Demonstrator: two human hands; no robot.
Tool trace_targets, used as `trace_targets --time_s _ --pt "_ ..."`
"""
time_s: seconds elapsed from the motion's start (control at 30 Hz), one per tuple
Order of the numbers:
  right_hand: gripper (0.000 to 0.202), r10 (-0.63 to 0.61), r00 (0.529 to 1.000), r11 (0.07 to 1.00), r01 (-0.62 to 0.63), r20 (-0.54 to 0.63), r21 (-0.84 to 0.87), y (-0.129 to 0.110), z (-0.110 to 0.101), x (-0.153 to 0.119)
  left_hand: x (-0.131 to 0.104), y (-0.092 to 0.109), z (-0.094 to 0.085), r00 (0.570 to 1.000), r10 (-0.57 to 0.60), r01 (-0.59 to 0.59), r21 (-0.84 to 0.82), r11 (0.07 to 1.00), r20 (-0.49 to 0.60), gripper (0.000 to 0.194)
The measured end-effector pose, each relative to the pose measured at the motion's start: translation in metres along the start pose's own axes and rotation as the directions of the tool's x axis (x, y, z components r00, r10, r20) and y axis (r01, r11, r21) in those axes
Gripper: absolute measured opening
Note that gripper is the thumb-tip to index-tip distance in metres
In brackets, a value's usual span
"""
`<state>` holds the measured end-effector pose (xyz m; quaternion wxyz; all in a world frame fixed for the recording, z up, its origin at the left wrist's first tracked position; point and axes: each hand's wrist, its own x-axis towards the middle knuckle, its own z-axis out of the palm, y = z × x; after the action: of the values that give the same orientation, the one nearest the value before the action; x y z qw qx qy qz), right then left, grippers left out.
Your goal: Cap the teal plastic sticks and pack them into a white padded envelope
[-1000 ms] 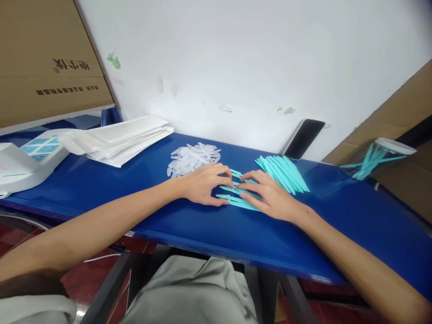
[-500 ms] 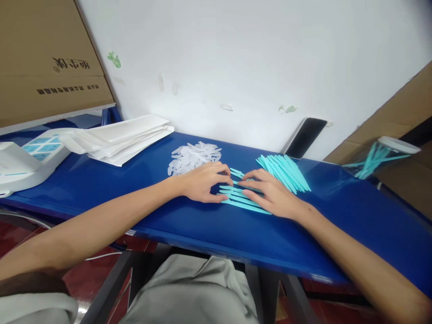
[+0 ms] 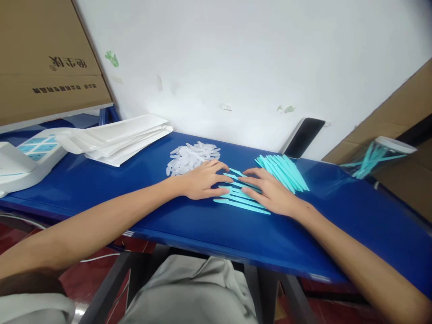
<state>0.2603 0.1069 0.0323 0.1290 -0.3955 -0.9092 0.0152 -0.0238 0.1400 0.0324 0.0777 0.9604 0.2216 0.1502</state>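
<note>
From my end, through the head view, I have both hands over the middle of the table. Between them lie the sticks, teal and slim, set out in a loose row one below another, running roughly left to right. The nearest stick shows almost whole; the hands partly cover the ones farther up.

My left hand is open, thumb and fingers spread apart, with the tips at the left ends of the sticks. My right hand is open too, palm down, its fingers fanned out across the right part of the row. I see neither hand closed round a stick; how firmly the fingertips press, I cannot tell.

Just beyond my left hand I have a heap of white pieces, flat and narrow. Beyond my right hand is a teal pile of more such sticks, lying slantwise and close together. Farther right, I see a clear container with teal sticks inside.

A phone leans against the wall behind the pile. To the left I make out white sleeves, stacked, next to a white device with blue panels, and a cardboard box behind.
</note>
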Motion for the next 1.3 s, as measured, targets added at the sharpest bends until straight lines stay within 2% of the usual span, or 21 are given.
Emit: trace_targets --time_s 0.13,0.33,0.43,0.63,0.77,1.07,1.17,1.3 --pt "0.052 -0.014 1.000 1.000 0.014 0.002 0.003 0.000 -0.002 0.000 0.000 0.002 0.001 0.998 -0.011 0.012 -0.028 1.000 0.061 0.057" --pt "0.049 -0.024 0.999 0.999 0.025 -0.040 0.023 -0.001 -0.005 0.000 0.000 0.000 0.000 0.999 -0.018 0.019 -0.045 0.999 0.034 0.062" --pt "0.049 -0.008 0.997 1.000 0.008 -0.078 0.011 -0.001 -0.004 0.000 -0.001 0.000 0.000 0.999 -0.016 0.018 -0.061 0.998 0.032 0.059" --pt "0.050 0.028 0.999 1.000 -0.027 -0.046 0.008 0.000 -0.004 0.002 -0.001 0.000 0.000 0.998 -0.022 0.027 -0.081 0.996 0.057 0.053" --pt "0.050 0.088 0.994 0.996 -0.090 -0.058 -0.018 0.000 -0.005 0.002 0.000 0.000 -0.002 0.998 -0.021 0.025 -0.068 0.997 0.064 0.052" --pt "0.062 0.222 0.972 0.948 -0.234 -0.077 -0.214 0.009 0.004 -0.005 0.001 0.001 -0.003 1.000 0.008 -0.006 -0.078 0.997 0.030 0.051" --pt "0.060 0.236 0.967 0.942 -0.253 -0.099 -0.222 0.012 0.003 -0.005 0.000 0.001 -0.003 0.999 0.004 -0.002 -0.067 0.998 0.033 0.051" --pt "0.063 0.258 0.965 0.947 -0.264 -0.053 -0.183 0.011 0.002 -0.003 0.000 0.003 -0.004 0.998 -0.015 0.018 -0.054 0.998 0.062 0.054"
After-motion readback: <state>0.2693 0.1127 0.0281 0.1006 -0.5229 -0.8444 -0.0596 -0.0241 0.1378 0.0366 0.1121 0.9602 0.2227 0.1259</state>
